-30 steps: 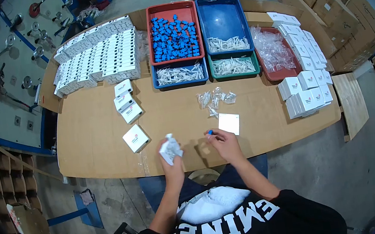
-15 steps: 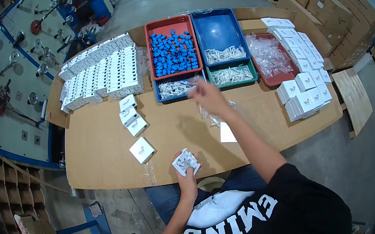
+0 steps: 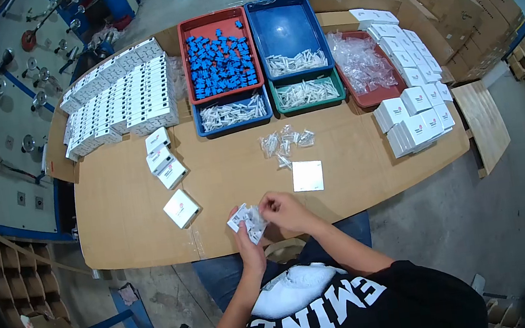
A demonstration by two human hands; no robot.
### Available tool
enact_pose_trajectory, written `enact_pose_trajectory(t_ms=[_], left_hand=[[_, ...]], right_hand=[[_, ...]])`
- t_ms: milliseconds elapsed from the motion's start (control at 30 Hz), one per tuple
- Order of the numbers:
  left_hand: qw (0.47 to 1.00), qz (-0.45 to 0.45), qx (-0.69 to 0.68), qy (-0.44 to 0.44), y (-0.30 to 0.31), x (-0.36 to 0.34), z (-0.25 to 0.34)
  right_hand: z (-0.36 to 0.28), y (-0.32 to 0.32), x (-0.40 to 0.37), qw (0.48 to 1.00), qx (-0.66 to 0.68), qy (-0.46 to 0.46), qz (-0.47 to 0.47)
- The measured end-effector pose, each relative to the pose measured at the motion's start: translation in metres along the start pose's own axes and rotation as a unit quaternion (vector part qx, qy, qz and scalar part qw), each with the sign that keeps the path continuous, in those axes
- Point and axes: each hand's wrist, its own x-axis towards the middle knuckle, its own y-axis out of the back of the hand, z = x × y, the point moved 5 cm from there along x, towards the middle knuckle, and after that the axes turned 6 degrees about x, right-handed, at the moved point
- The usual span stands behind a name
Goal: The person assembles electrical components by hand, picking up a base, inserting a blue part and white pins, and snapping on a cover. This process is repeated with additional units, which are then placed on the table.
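Note:
My left hand holds an opened white square plastic housing, its inner side facing up, over the table's front edge. Against the housing's right side is my right hand, its fingertips pinched together; whatever is between them is too small to make out. Just beyond that hand lies a flat white square plate on the cardboard. Several small clear bags with white bits inside are a little farther back. To the left sits a closed white square unit with a red mark.
Farther back stand a red tray of blue parts, a blue tray, a smaller blue tray and a green tray with white pieces. White units are stacked left, more units right, beside a red tray of clear bags.
My right hand has come back from the small-parts trays to the housing in my left hand. The small bags and white plate it covered now show fully. The camera view has shifted slightly.

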Motion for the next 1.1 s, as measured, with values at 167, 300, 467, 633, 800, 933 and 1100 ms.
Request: enact_pose_trajectory(t_ms=[167,300,467,633,800,933,1100], left_hand=[[0.995,0.011,-0.050,0.083,0.009,-0.003,0.008],[0.995,-0.005,-0.047,0.090,0.010,-0.005,0.005],[0.992,-0.043,0.000,0.115,-0.008,0.000,0.002],[0.984,-0.104,-0.002,0.143,-0.018,0.003,0.007],[0.961,-0.155,-0.065,0.218,-0.027,0.000,0.014],[0.957,-0.143,-0.084,0.237,-0.031,-0.002,0.021],[0.923,-0.162,-0.201,0.284,-0.030,-0.004,0.024]], right_hand=[[-0.021,0.066,0.019,0.970,-0.111,0.023,0.214],[-0.022,0.114,-0.004,0.828,-0.425,-0.050,0.363],[-0.018,0.128,-0.018,0.879,-0.327,-0.119,0.327],[0.036,0.138,-0.009,0.970,0.060,-0.046,0.230],[0.004,0.089,-0.013,0.912,0.396,-0.022,0.102],[-0.029,0.057,-0.009,0.851,0.524,-0.035,0.004],[-0.029,0.048,-0.007,0.744,0.668,-0.013,-0.024]])
